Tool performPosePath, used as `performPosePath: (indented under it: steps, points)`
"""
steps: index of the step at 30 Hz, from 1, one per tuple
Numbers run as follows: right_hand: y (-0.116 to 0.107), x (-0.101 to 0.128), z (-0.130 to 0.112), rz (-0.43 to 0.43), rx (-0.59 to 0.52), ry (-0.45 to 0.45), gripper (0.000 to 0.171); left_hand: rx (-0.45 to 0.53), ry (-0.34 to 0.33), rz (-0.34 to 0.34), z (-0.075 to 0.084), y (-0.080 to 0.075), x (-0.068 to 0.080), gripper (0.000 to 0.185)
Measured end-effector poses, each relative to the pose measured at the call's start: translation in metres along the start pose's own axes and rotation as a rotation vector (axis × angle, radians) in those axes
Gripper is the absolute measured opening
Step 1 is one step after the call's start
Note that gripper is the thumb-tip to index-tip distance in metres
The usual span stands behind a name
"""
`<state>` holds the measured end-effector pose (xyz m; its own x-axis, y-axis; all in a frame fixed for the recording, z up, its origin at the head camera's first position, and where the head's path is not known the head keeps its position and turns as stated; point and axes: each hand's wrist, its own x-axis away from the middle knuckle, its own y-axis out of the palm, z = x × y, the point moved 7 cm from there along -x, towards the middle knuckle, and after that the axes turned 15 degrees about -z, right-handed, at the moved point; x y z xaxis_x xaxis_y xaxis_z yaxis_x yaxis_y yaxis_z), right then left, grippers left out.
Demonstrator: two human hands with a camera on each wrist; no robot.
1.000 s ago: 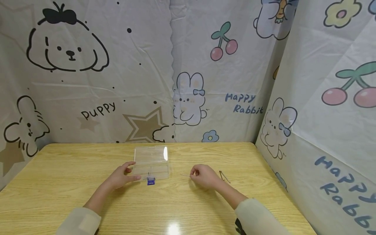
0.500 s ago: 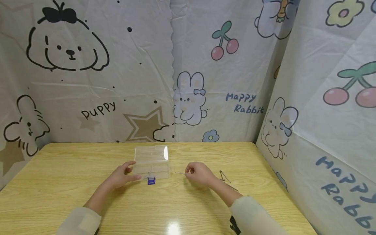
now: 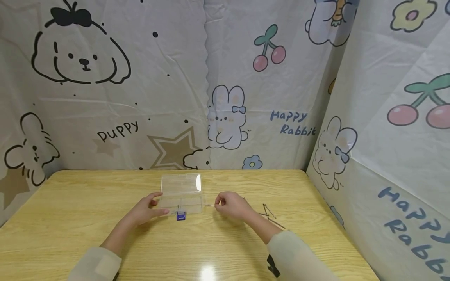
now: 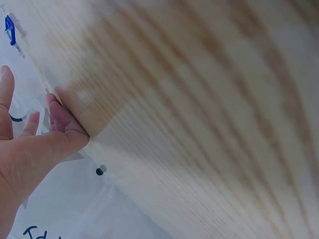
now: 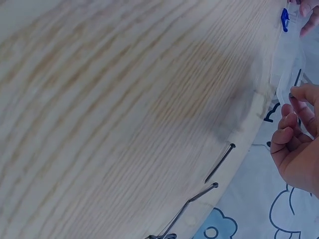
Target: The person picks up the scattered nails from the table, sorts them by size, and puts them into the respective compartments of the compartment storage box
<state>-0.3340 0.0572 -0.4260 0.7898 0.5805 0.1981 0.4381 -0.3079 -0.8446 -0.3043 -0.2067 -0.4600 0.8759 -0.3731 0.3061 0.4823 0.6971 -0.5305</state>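
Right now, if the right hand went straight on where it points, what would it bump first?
The right hand would probably meet the open clear box first, its pinched nail leading; the nail's height is hard to judge.

A box, lid behind and latch in front, sits on the desk between the left hand, which touches it, and the right hand. A nail in the right hand points left, just beside the box; other nails lie right of that hand. Cloth hangs behind the desk.
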Motion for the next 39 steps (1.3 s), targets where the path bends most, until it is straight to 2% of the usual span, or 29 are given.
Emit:
performPosePath:
  steps: [15,25,29,39]
  points:
    - [0.005,-0.018,-0.026,-0.003,0.094,-0.073,0.007,-0.008,-0.005,0.005,0.0,-0.001,-0.001,0.082]
    - [0.011,-0.026,-0.038,-0.01,0.095,-0.123,0.01,-0.02,-0.006,0.006,0.0,-0.001,0.0,0.083]
    - [0.014,-0.03,-0.039,-0.034,0.076,-0.082,0.008,-0.016,-0.01,0.005,0.0,-0.001,0.0,0.082]
    - [0.021,-0.038,-0.039,-0.048,0.07,-0.041,0.009,-0.015,-0.012,0.003,0.001,-0.001,0.0,0.082]
